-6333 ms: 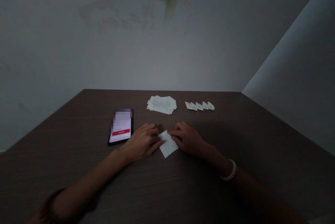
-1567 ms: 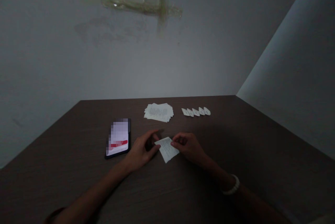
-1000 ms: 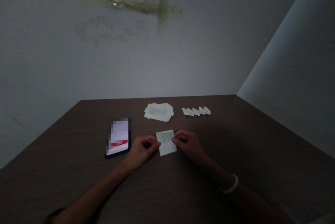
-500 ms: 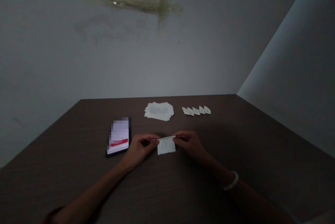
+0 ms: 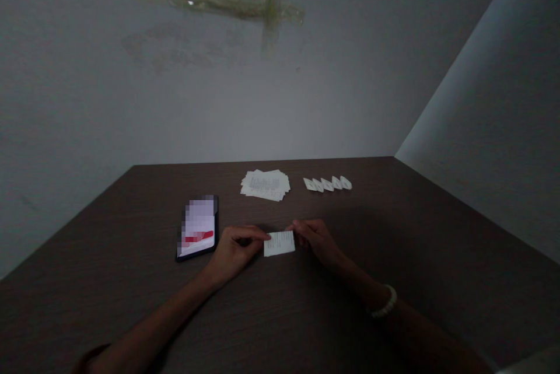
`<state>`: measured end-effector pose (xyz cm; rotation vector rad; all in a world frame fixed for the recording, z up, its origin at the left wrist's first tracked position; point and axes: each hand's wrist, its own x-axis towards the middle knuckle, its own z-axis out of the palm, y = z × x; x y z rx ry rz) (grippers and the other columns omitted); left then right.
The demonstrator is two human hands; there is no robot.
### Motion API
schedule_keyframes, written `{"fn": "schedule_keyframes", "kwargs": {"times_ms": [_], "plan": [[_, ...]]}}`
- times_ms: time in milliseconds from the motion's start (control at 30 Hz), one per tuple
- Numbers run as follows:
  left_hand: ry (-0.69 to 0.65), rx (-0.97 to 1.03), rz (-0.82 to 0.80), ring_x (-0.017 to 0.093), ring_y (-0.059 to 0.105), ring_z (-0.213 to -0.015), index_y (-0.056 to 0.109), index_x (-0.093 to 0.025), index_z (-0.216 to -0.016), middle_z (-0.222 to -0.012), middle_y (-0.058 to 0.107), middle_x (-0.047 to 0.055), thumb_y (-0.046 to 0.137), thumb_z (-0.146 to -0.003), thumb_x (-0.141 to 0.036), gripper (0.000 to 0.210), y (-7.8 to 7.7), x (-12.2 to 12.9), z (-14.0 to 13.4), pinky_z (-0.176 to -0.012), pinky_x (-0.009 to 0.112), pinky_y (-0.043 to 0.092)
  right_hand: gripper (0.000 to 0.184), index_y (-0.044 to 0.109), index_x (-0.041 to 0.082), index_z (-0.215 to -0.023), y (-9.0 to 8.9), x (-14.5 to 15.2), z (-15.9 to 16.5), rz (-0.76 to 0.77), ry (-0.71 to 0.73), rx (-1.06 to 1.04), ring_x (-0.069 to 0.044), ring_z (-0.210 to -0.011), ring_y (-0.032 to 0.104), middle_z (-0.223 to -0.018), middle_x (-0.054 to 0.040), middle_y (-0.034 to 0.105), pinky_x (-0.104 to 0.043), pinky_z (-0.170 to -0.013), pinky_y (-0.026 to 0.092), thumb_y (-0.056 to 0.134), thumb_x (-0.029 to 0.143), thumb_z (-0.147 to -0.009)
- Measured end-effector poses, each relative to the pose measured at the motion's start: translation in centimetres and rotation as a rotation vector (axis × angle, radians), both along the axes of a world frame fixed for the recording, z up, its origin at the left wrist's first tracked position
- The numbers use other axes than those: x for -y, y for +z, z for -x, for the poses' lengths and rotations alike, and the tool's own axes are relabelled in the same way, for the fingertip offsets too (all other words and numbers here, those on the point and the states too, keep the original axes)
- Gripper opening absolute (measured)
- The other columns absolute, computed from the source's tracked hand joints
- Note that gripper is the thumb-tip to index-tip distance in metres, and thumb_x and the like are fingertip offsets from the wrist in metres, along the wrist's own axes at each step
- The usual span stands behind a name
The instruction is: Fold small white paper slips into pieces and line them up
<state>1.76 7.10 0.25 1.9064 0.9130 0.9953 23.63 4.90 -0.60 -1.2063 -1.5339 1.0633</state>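
A small printed slip of paper (image 5: 280,244) is in front of me over the table, its printed face up, and looks folded over. My left hand (image 5: 236,248) is closed on its upper left corner, with the fingers along the top. At the upper right corner, my right hand (image 5: 315,241) has its fingertips pinched together against the paper's edge. A white beaded bracelet (image 5: 385,303) circles my right wrist. Past my hands lies a loose pile of printed paper slips (image 5: 265,185). To its right, several small folded papers (image 5: 327,184) stand in a row.
A phone (image 5: 198,227) with a lit, partly blurred screen lies left of my left hand. The brown wooden table (image 5: 245,315) meets a grey wall (image 5: 280,111) at its far edge. Yellowed tape (image 5: 231,7) sticks to the wall. Another wall surface slants in at right.
The slip's raised top edge has come down flat, so the slip looks shorter and shows different print. My right fingers have shifted slightly up at its corner; my left fingers now lie over its left corner.
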Motion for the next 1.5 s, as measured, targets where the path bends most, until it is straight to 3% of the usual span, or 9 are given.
{"fn": "schedule_keyframes", "kwargs": {"times_ms": [100, 267, 467, 667, 867, 1000, 1200, 1300, 1500], "plan": [[-0.035, -0.018, 0.012, 0.019, 0.068, -0.076, 0.076, -0.018, -0.080, -0.082, 0.074, 0.005, 0.059, -0.082, -0.023, 0.018, 0.2, 0.2, 0.1, -0.070, 0.028, 0.052, 0.026, 0.073, 0.014, -0.079, 0.0, 0.1, 0.3, 0.017, 0.033, 0.034, -0.013, -0.059, 0.058, -0.065, -0.0013, 0.066, -0.022, -0.056, 0.042, 0.066, 0.039, -0.078], [0.049, -0.050, 0.088, 0.023, 0.067, -0.090, 0.073, -0.018, -0.103, -0.099, 0.074, 0.006, 0.057, -0.086, -0.036, 0.029, 0.5, 0.3, 0.3, -0.078, 0.032, 0.052, 0.019, 0.074, 0.016, -0.080, -0.1, 0.2, 0.5, 0.005, 0.005, 0.041, -0.015, -0.064, 0.065, -0.071, -0.0034, 0.072, -0.024, -0.059, 0.046, 0.068, 0.034, -0.077], [0.038, -0.131, 0.087, 0.018, 0.064, -0.070, 0.074, -0.016, -0.079, -0.076, 0.073, 0.003, 0.060, -0.085, -0.040, 0.029, 0.1, 0.1, -0.1, -0.065, 0.026, 0.049, 0.020, 0.074, 0.016, -0.083, 0.0, 0.2, 0.7, 0.005, 0.015, 0.037, -0.016, -0.066, 0.067, -0.075, -0.0048, 0.074, -0.025, -0.061, 0.049, 0.067, 0.034, -0.078], [0.035, -0.157, 0.068, 0.017, 0.063, -0.069, 0.072, -0.016, -0.078, -0.074, 0.072, 0.002, 0.057, -0.087, -0.036, 0.027, 0.1, 0.2, -0.3, -0.066, 0.026, 0.048, 0.019, 0.074, 0.016, -0.077, -0.2, 0.3, 0.9, -0.022, -0.006, 0.083, -0.013, -0.057, 0.060, -0.065, -0.0022, 0.069, -0.022, -0.053, 0.044, 0.067, 0.034, -0.077], [-0.008, -0.162, 0.014, 0.017, 0.065, -0.073, 0.073, -0.017, -0.077, -0.077, 0.073, 0.003, 0.057, -0.086, -0.031, 0.023, 0.3, 0.4, -0.4, -0.070, 0.028, 0.048, 0.020, 0.072, 0.015, -0.078, -0.5, 0.3, 1.0, -0.028, 0.064, 0.088, -0.010, -0.055, 0.054, -0.064, -0.0007, 0.067, -0.021, -0.052, 0.040, 0.065, 0.033, -0.079], [-0.006, -0.205, -0.002, 0.017, 0.064, -0.070, 0.072, -0.017, -0.076, -0.075, 0.072, 0.002, 0.055, -0.086, -0.028, 0.022, 0.3, 0.4, -0.6, -0.067, 0.027, 0.047, 0.018, 0.072, 0.016, -0.079, -0.5, 0.3, 0.9, -0.102, 0.053, 0.247, -0.010, -0.052, 0.051, -0.060, 0.0004, 0.063, -0.021, -0.050, 0.035, 0.063, 0.032, -0.081], [0.005, -0.444, -0.202, 0.019, 0.059, -0.070, 0.068, -0.019, -0.070, -0.067, 0.066, 0.001, 0.063, -0.079, -0.022, 0.011, -0.5, 0.0, -0.8, -0.071, 0.032, 0.043, 0.009, 0.070, 0.019, -0.078, -0.8, 0.5, 0.7, -0.381, 0.070, 0.653, -0.014, -0.067, 0.058, -0.072, -0.0021, 0.066, -0.025, -0.065, 0.039, 0.065, 0.026, -0.081], [-0.034, -0.479, -0.281, 0.019, 0.058, -0.075, 0.070, -0.020, -0.078, -0.072, 0.065, 0.001, 0.064, -0.081, -0.022, 0.006, -0.7, -0.2, -0.5, -0.073, 0.032, 0.041, 0.009, 0.069, 0.020, -0.084, -0.9, 0.6, 0.6, -0.410, 0.095, 0.704, -0.015, -0.077, 0.060, -0.082, -0.0034, 0.067, -0.024, -0.070, 0.041, 0.063, 0.027, -0.084], [-0.126, -0.620, -0.433, 0.023, 0.055, -0.087, 0.074, -0.024, -0.091, -0.087, 0.064, 0.005, 0.057, -0.090, -0.030, 0.018, -0.6, 0.0, 0.4, -0.079, 0.038, 0.039, 0.014, 0.071, 0.022, -0.090, -1.0, 0.7, 0.4, -0.459, 0.134, 0.756, -0.013, -0.079, 0.059, -0.089, -0.0025, 0.064, -0.024, -0.070, 0.041, 0.059, 0.028, -0.088]]}}
